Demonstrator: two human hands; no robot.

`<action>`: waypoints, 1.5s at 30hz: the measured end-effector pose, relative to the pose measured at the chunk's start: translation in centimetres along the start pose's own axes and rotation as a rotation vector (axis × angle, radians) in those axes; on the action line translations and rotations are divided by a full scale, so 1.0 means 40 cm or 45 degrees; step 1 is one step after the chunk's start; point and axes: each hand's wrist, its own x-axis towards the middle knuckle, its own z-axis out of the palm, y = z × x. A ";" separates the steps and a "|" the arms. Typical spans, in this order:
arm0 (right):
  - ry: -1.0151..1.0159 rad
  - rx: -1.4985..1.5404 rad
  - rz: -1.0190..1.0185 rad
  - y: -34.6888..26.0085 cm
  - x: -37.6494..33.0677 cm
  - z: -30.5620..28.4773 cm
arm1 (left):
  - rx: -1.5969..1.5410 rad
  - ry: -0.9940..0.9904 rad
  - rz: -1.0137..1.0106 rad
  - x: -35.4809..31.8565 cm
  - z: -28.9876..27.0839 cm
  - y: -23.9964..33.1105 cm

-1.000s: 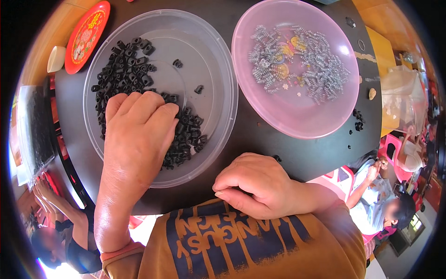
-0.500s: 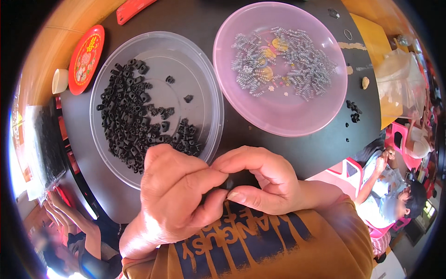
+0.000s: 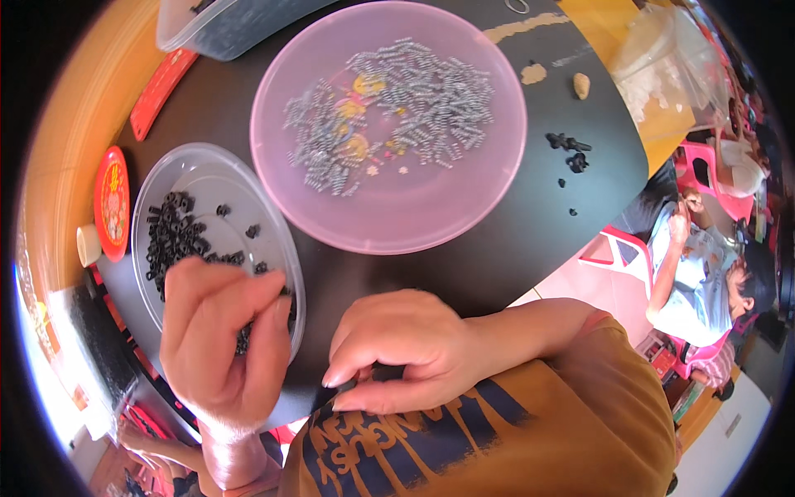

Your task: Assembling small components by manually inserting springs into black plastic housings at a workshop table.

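Observation:
My left hand (image 3: pixel 219 340) is raised over the near edge of a clear round tub (image 3: pixel 240 186), its thumb and fingers pinched together; anything between them is hidden. Small black hollow plastic pieces (image 3: pixel 174 236) lie heaped in that tub, partly behind the hand. To the right, in front of my shirt, my right hand (image 3: pixel 402 348) is curled with a gap between thumb and forefinger, and nothing shows there. Beyond both hands stands a pink translucent basin (image 3: pixel 389 224). Many small metal coil springs (image 3: pixel 447 103) are spread over its patterned bottom.
At the left table edge are a red round plate (image 3: pixel 113 203), a pale cup (image 3: pixel 89 245) and a red strip-like object (image 3: pixel 160 93). A grey plastic bin (image 3: pixel 240 31) stands at the back. Black scraps (image 3: pixel 571 151) and a tan lump (image 3: pixel 581 86) lie right. Another person (image 3: pixel 691 273) sits nearby.
My hands, which were together, have parted: the left is now over the tub, the right apart from it. The view has shifted, bringing the grey bin into sight and moving the basin leftward.

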 end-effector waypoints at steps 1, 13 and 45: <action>-0.016 -0.005 -0.033 0.004 -0.003 0.004 | 0.015 -0.032 0.019 0.025 0.012 -0.001; 0.005 -0.021 -0.066 0.003 -0.003 0.011 | 0.343 -0.265 0.399 0.276 0.249 -0.024; 0.018 -0.024 -0.005 0.004 -0.009 0.005 | 0.308 -0.574 0.450 0.295 0.273 -0.011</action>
